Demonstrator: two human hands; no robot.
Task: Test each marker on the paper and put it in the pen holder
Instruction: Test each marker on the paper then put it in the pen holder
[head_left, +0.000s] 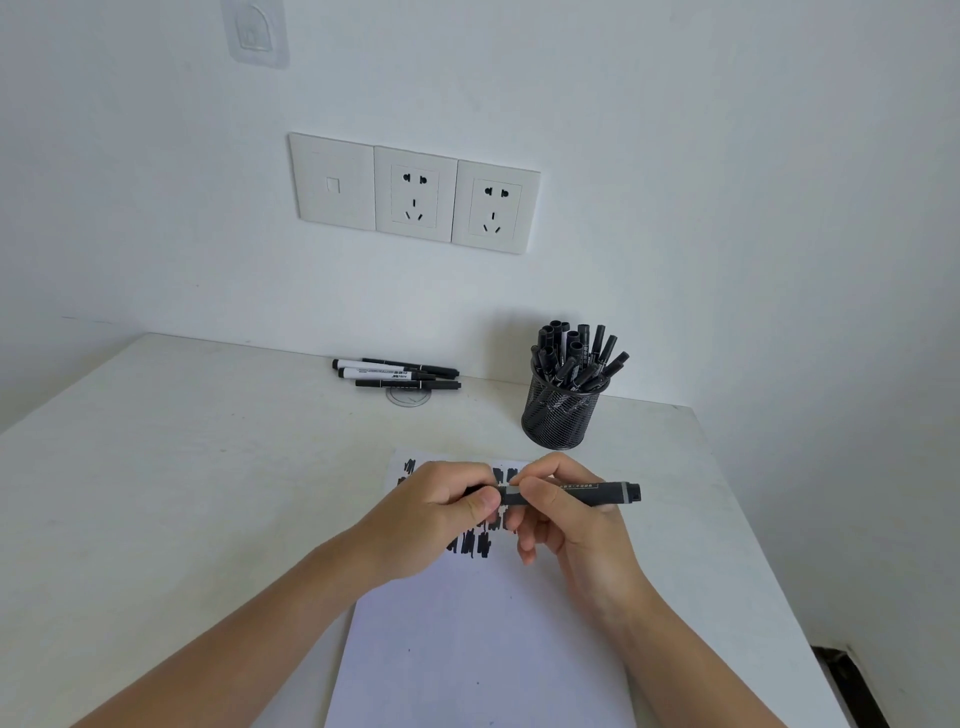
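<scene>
On white tabletop (182, 467) below wall sockets (415, 193), scribbled paper (483, 649) at 6 o'clock, full pen holder (561, 415) at 1, spare markers (397, 375) at 11; left grip (436, 514) and right grip (576, 530) both clenched round one marker (582, 493) over the paper.

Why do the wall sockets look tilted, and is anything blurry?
Head view: the wide-angle lens makes the wall sockets and the table edge lean and curve; head view: soft, even light, a faint shadow behind the pen holder, no glare; head view: the left hand, right hand and marker are slightly soft, its print unreadable.
</scene>
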